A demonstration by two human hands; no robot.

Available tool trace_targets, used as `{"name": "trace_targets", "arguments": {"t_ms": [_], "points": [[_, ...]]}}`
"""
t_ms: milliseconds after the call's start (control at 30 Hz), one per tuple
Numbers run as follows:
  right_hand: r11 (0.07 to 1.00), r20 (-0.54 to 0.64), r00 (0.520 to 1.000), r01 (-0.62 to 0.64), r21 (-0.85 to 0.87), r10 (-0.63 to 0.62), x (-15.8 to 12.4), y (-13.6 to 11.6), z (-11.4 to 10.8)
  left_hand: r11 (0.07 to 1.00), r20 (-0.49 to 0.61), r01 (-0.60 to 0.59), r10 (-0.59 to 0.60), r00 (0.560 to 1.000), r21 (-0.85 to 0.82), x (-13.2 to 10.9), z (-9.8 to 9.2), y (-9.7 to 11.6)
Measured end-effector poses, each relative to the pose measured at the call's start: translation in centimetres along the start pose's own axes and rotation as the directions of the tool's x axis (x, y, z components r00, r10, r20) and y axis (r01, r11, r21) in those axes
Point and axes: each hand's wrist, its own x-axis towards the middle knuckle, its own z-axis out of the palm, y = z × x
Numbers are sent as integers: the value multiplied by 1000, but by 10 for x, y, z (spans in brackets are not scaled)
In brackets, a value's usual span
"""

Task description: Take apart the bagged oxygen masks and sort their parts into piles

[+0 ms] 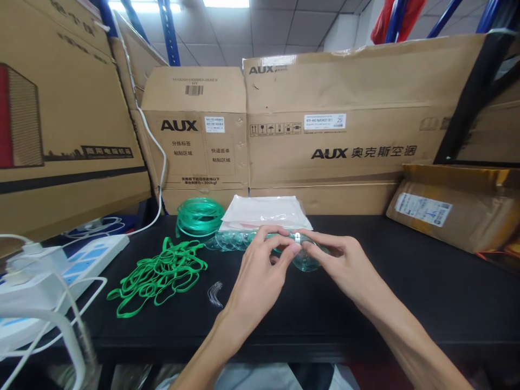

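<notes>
Both hands meet over the middle of the table around a clear green-tinted oxygen mask (pixel 306 263). A small shiny nose clip (pixel 298 238) shows at the mask's upper part, between the fingertips. My left hand (pixel 264 265) is closed, its thumb and fingers pinching at the mask's left side. From the right, my right hand (pixel 345 260) is closed too, with thumb and forefinger gripping the mask's edge by the clip. Behind my left hand lies a row of nested clear masks (pixel 233 240), partly hidden. Several thin wire-like strips (pixel 215 294) lie left of my left forearm.
Tangled green elastic straps (pixel 162 273) and a coil of green tubing (pixel 199 216) lie on the left. White plastic bags (pixel 266 211) are stacked behind the masks. A power strip (pixel 81 265) with cables runs along the left edge. Cardboard boxes (pixel 349 179) wall the back; another box (pixel 459 206) sits right.
</notes>
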Motion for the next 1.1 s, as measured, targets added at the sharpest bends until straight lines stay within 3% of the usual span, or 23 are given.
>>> {"name": "trace_targets", "arguments": {"t_ms": [133, 367, 500, 633, 867, 1000, 1100], "points": [[999, -18, 1000, 20, -44, -21, -1, 0, 1, 1000, 6, 3, -3, 1000, 7, -1, -1, 0], [988, 107, 994, 22, -152, -6, 2, -2, -4, 985, 55, -122, 116, 992, 124, 3, -13, 0], [977, 146, 989, 15, -211, 16, 2, -3, -5, 965, 178, -206, 177, 968, 160, 5, -20, 1], [979, 159, 986, -24, -201, 57, 2, -1, -9, 957, 260, -228, 177, 949, 179, 6, -26, -1], [993, 279, 957, -46, -105, 74, 1, 4, -13, 939, 266, -173, 93, 959, 296, 6, -35, -8], [958, 202, 963, -122, -259, 177, 0, 4, -8, 935, 267, -149, 61, 962, 323, 4, -36, -9], [889, 149, 977, -71, -453, 153, -2, 8, -6, 934, 294, -160, 64, 954, 318, 6, -38, -9]]}}
